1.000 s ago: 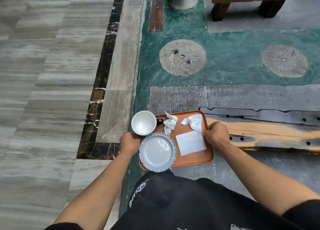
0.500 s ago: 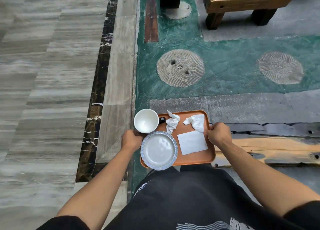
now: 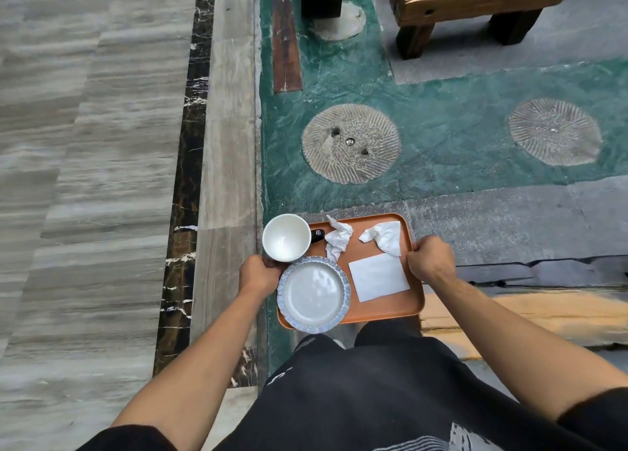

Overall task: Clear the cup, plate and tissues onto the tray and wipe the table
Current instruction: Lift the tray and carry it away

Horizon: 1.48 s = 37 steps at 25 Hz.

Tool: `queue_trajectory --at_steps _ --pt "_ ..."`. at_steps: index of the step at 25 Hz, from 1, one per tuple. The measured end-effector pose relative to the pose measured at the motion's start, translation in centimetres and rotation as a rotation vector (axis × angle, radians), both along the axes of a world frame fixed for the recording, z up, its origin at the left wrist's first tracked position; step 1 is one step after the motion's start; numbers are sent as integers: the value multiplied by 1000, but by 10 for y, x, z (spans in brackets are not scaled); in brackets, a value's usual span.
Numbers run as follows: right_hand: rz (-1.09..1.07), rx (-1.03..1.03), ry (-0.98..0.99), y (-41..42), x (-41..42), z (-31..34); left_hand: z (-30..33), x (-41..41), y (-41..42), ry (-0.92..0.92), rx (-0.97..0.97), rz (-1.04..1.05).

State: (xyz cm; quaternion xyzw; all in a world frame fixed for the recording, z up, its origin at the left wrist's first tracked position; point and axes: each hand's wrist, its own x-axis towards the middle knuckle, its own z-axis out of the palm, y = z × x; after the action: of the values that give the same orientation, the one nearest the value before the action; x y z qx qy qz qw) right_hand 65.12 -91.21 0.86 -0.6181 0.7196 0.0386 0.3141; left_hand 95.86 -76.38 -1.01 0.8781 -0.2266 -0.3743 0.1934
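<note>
I carry an orange tray (image 3: 384, 309) in front of my body, above the floor. My left hand (image 3: 259, 273) grips its left edge and my right hand (image 3: 430, 258) grips its right edge. On the tray stand a white cup (image 3: 286, 237) with a dark handle at the far left and a blue-rimmed plate (image 3: 313, 294) at the near left. Two crumpled tissues (image 3: 337, 240) (image 3: 384, 236) lie at the far side, and a flat white napkin (image 3: 378, 276) lies on the right.
Below is a green floor with round millstones (image 3: 350, 143) set in it. A low wooden table slab (image 3: 530, 311) lies to my right. A wooden bench (image 3: 475, 5) stands at the far right. Grey striped tiles (image 3: 85, 178) cover the left.
I have stepped forward with the tray. The floor and the wooden slab have slid back toward me in the view. Both hands keep their grip on the tray.
</note>
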Motion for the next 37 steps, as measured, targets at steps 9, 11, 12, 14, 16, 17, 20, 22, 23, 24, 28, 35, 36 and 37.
queue_trajectory --at_steps 9,11,12,14,16,17,20,22,23,24,28,35,36,37 --pt "-47 10 -39 -110 19 3 1 18 -116 -15 -9 1" --pt "-43 5 -39 -138 22 6 4 19 -144 -19 1 13" --pt "-42 7 -44 -153 24 7 4 19 -159 -24 8 19" --pt "-31 18 -49 -182 28 9 5 22 -187 -18 12 31" --pt "-27 14 -44 -211 32 11 4 28 -218 -8 -2 38" --pt "-24 10 -46 -224 33 12 4 30 -232 -5 -7 41" --pt "-14 20 -79 -267 42 14 6 39 -274 -17 -18 46" --pt "-17 22 -113 -291 50 16 7 47 -300 -34 -14 32" --pt "-20 18 -118 -303 54 17 7 52 -312 -41 -10 24" --pt "-24 18 -121 -315 58 15 6 57 -323 -39 -6 22" --pt "-41 23 -119 -362 80 11 3 80 -373 -31 -7 -1" --pt "-92 37 -88 -446 134 13 1 143 -478 0 1 -70" --pt "-102 32 -84 -459 142 14 1 152 -494 8 5 -81" --pt "-111 26 -79 -471 150 16 1 162 -510 16 10 -92"
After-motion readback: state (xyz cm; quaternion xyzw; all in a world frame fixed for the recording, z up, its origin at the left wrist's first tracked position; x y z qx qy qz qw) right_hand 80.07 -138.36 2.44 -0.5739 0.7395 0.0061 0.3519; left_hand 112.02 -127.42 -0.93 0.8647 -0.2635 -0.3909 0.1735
